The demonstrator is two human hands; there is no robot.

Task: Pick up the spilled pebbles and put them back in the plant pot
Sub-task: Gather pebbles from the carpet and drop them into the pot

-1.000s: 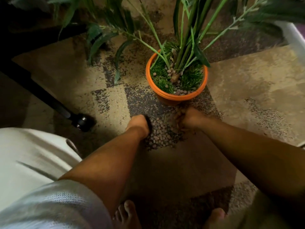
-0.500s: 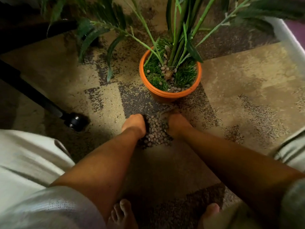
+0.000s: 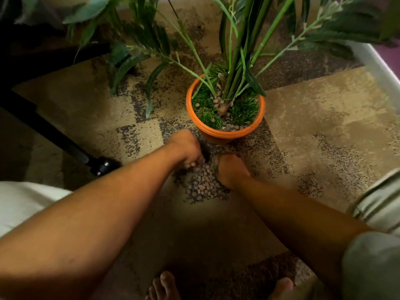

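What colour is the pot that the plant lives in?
Orange. The plant pot shows clearly in the head view.

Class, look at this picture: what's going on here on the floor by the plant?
A person is bent over a carpet, both hands at a heap of spilled pebbles just in front of an orange pot. The left hand curls its fingers round some pebbles at the heap's far-left edge. The right hand rests against the heap's right side, its fingers hidden. A few pebbles lie in the pot, but most are on the carpet.
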